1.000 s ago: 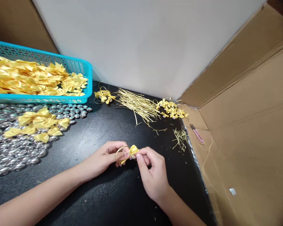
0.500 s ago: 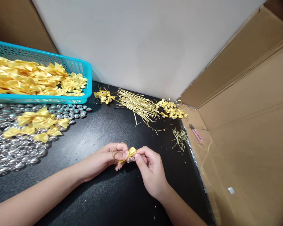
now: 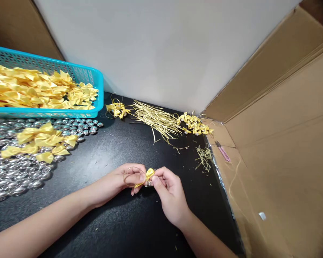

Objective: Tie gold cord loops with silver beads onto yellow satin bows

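Between my hands, low over the black table (image 3: pixel 118 222), is a yellow ribbon bow (image 3: pixel 150 174) with a small silver bell (image 3: pixel 148 184) under it. My left hand (image 3: pixel 129 177) pinches the bow from the left, its thumb on top. A thin gold cord (image 3: pixel 125 179) loops from the bow over the left fingers. My right hand (image 3: pixel 168 190) is closed, thumb against forefinger, at the bow's right side. The fingertips hide just what the right hand grips there.
A blue basket (image 3: pixel 100 89) of yellow bows stands back left. Silver beads (image 3: pixel 18 175) with several bows (image 3: pixel 43 138) on them lie before it. Gold cords (image 3: pixel 156 120), finished bows (image 3: pixel 195 123), cord scraps (image 3: pixel 204 157) and pink thread snips (image 3: pixel 223 151) lie toward the right.
Both hands stay around the bow with nearly the same grip. The cord loop has shifted slightly left and the bow has turned a little. The whole view has drifted slightly.
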Motion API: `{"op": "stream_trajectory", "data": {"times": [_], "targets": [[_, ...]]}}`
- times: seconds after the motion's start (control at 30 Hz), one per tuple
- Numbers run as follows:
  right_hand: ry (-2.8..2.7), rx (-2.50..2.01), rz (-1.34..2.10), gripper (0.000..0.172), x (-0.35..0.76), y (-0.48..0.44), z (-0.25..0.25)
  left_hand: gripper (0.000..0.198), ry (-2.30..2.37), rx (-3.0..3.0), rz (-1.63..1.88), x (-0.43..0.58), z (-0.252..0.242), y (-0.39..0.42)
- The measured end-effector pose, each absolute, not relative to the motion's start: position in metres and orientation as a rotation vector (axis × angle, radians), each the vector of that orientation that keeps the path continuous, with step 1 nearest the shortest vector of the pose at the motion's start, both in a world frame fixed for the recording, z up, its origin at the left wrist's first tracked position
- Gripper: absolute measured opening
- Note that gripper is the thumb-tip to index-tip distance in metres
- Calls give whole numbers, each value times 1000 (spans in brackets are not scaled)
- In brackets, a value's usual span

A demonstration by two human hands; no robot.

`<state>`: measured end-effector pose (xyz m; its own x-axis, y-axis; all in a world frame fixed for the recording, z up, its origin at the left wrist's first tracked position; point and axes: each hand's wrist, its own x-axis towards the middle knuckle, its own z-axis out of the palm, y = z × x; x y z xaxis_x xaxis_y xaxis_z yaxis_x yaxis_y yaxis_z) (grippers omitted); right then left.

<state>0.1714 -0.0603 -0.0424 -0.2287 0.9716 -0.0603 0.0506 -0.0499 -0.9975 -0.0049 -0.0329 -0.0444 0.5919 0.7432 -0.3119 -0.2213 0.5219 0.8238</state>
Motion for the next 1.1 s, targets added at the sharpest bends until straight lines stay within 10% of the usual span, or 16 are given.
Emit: {"op": "stream_trajectory", "data": {"times": [1.1], "targets": [[-1672, -1211, 1029, 17, 179, -60, -38, 34, 869, 1273, 619, -9, -49, -38]]}}
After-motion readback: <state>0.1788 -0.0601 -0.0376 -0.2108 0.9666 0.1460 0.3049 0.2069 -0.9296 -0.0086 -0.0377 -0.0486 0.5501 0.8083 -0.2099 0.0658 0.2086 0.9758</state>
